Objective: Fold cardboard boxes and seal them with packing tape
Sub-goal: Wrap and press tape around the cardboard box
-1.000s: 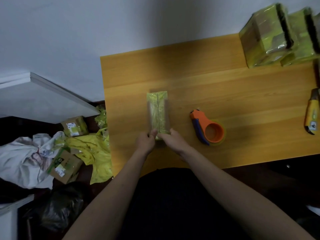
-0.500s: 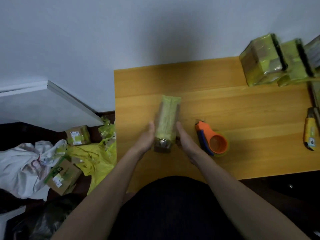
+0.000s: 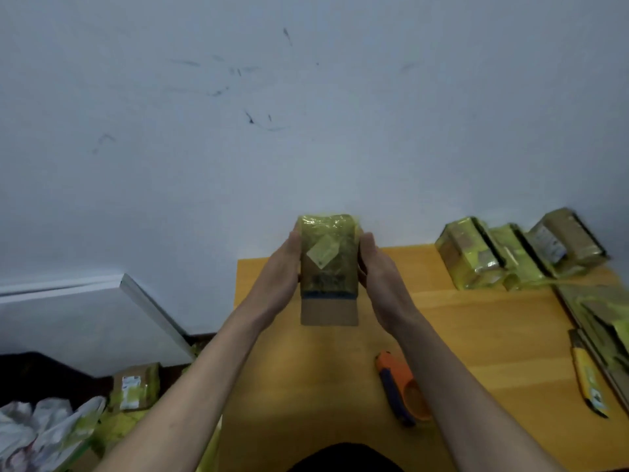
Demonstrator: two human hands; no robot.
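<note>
A small cardboard box (image 3: 328,270), mostly wrapped in yellow-green tape with bare brown cardboard at its lower end, is held upright above the wooden table (image 3: 476,335). My left hand (image 3: 284,267) presses its left side and my right hand (image 3: 377,270) presses its right side. An orange and blue tape dispenser (image 3: 403,391) lies on the table below my right forearm, partly hidden by it.
Several taped boxes (image 3: 517,250) stand at the table's back right. A yellow utility knife (image 3: 589,383) lies near the right edge beside flat cardboard (image 3: 599,318). On the floor at the left are a box (image 3: 136,386), yellow scraps and white bags (image 3: 44,430).
Both hands lifted the box off the table and raised it upright in front of the wall. The camera tilted upward.
</note>
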